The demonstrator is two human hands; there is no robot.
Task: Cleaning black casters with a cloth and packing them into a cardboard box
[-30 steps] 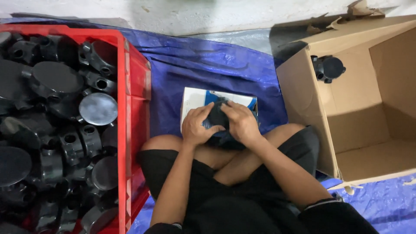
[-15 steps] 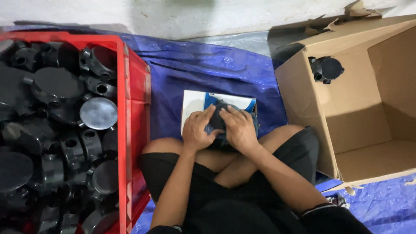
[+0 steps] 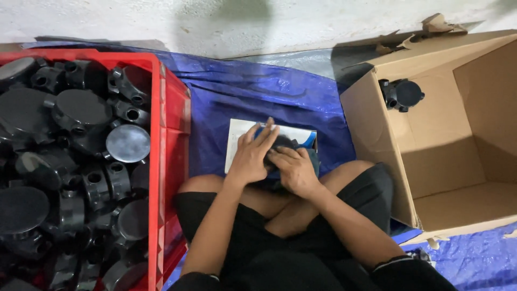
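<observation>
Here, black part (image 3: pixel 281 143) under both hands (image 3: pixel 274 161), over white-blue box (image 3: pixel 239 132)

Left hand (image 3: pixel 250 156) and right hand (image 3: pixel 295 170) together, fingers curled, forearms converging over crossed legs.

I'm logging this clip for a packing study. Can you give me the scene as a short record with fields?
setting: person seated cross-legged on a blue tarp
left hand: pressed on a black part
right hand: on the same part
under the hands: white and blue small box
person's left: red crate piled with black round fittings
person's right: open cardboard box on its side, one black fitting inside
</observation>
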